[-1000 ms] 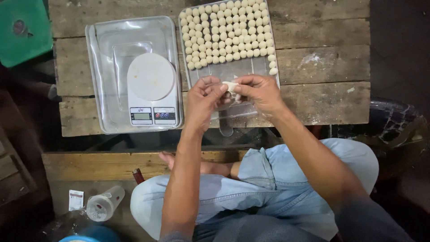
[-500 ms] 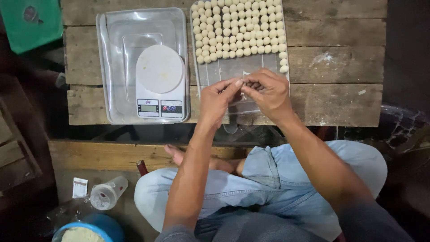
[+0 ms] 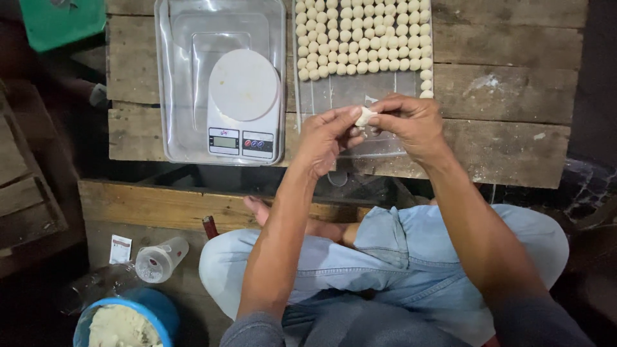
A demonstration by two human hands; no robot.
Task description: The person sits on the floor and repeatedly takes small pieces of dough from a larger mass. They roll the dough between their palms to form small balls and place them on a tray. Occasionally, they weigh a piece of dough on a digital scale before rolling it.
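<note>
Dimly lit, both hands pinch a dough piece [image 3: 365, 116] above the rough plank table [image 3: 514, 109].

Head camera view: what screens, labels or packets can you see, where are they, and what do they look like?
Scale display: small grey rectangular screen on the white kitchen scale's front, left of two round buttons.
Paper sachet: small white packet, red print, on the floor beside the plastic cup.

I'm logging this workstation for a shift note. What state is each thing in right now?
left hand: pinching the dough piece
right hand: pinching the dough piece
dough piece: held above the tray
tray: partly filled with dough balls
scale: platform bare, sitting in a clear lid
blue bowl: holds dough
plastic cup: lying on its side
</note>
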